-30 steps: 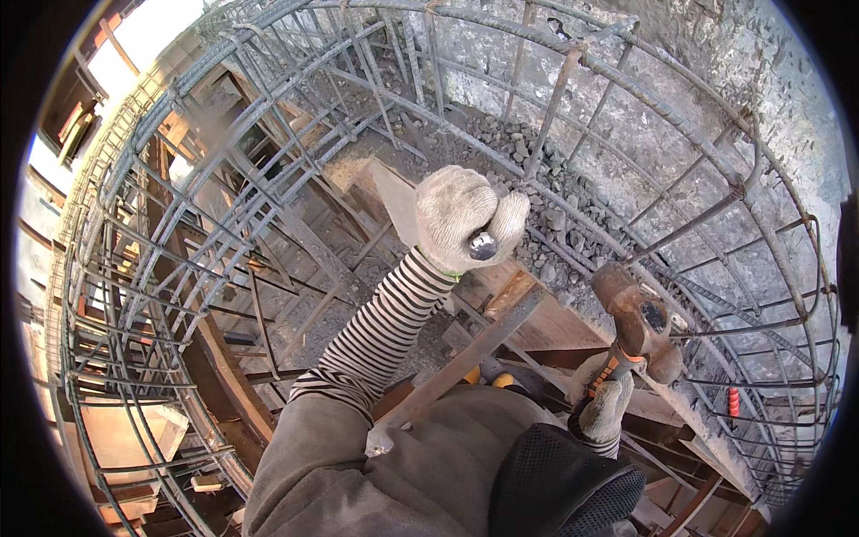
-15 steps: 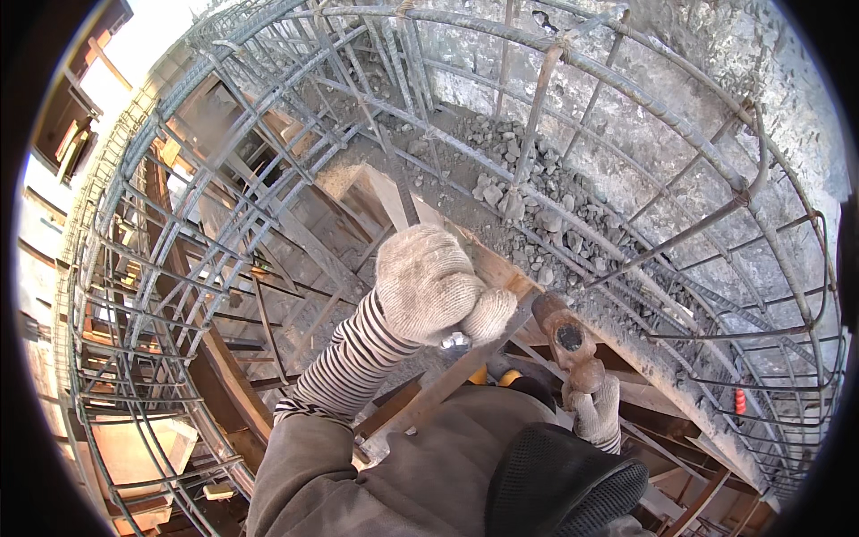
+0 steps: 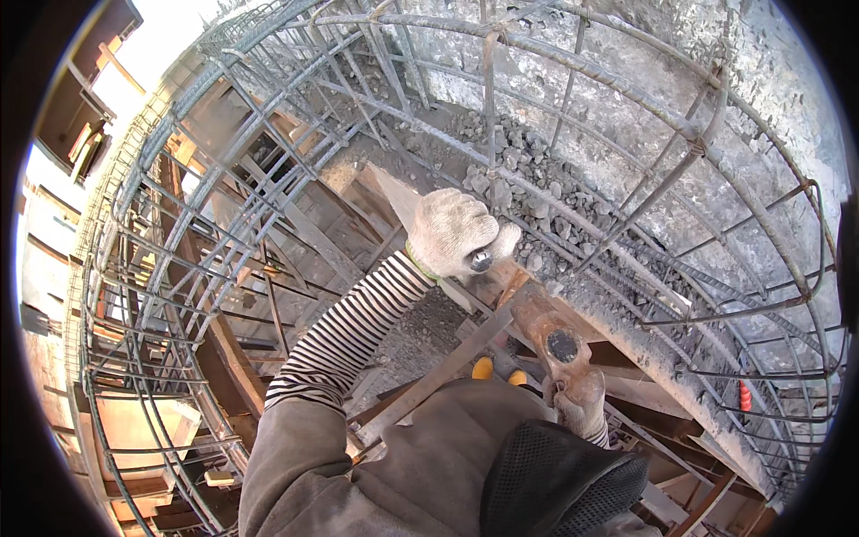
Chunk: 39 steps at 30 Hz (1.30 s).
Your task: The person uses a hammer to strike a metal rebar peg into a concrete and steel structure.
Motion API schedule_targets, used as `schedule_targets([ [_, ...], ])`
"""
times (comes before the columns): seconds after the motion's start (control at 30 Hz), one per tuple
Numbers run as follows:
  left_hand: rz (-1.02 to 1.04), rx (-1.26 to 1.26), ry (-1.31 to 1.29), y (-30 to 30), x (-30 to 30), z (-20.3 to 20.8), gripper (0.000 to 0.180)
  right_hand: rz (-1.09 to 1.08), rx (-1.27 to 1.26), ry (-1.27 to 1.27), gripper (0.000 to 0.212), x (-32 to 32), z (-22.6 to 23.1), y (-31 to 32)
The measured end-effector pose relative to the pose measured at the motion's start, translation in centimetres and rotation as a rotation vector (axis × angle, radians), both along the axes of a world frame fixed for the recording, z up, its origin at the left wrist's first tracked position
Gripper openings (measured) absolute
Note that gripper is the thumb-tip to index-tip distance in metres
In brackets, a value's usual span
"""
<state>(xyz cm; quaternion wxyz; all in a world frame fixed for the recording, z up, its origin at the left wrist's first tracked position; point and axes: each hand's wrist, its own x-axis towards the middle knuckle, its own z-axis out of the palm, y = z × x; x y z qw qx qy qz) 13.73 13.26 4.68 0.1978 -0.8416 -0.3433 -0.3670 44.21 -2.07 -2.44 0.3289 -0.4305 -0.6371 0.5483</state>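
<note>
My left hand, in a knitted work glove below a striped sleeve, is closed around a steel chisel. Only the round end pokes out beside the thumb; the shaft is hidden behind the glove. Nearer my body on the right, my gloved right hand grips a hammer. The rusty, heavy hammer head is raised toward me, apart from the chisel, and covers most of its handle. Beyond the left hand lies a strip of grey rubble along a timber edge.
A curved rebar cage arches ahead and to both sides, before a rough concrete wall. A wooden plank slants below my hands. Yellow shoe tips show beneath. An orange-red piece sits among the right-hand bars.
My left hand has moved away from my body and slightly right, and the chisel's shaft is no longer visible. The hammer head has come slightly left and appears larger.
</note>
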Motion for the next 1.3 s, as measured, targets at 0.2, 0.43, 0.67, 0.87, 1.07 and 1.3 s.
schedule_targets([
  [0.2,-0.059,0.093,-0.086,0.1,2.0,0.1,0.042,-0.082,-0.125,0.405,0.043,0.1,-2.2,-0.1],
  [0.43,0.028,0.08,-0.047,1.5,2.3,-0.2,0.036,-0.141,0.063,0.799,0.062,0.1,-3.5,1.7],
  [0.67,0.005,0.123,-0.137,2.6,2.1,-0.9,0.035,0.293,0.518,0.821,0.038,2.6,5.0,5.7],
  [0.87,-0.011,0.123,-0.162,3.2,2.6,0.9,0.032,0.4,0.745,0.95,0.027,-2.2,2.5,9.2],
  [1.07,0.104,0.056,-0.11,2.2,1.0,1.0,0.031,-0.185,0.121,0.492,0.047,-5.4,0.2,4.1],
  [1.3,0.129,0.067,-0.211,2.7,2.0,2.7,0.03,0.215,0.769,1.091,0.048,-3.9,1.9,8.3],
])
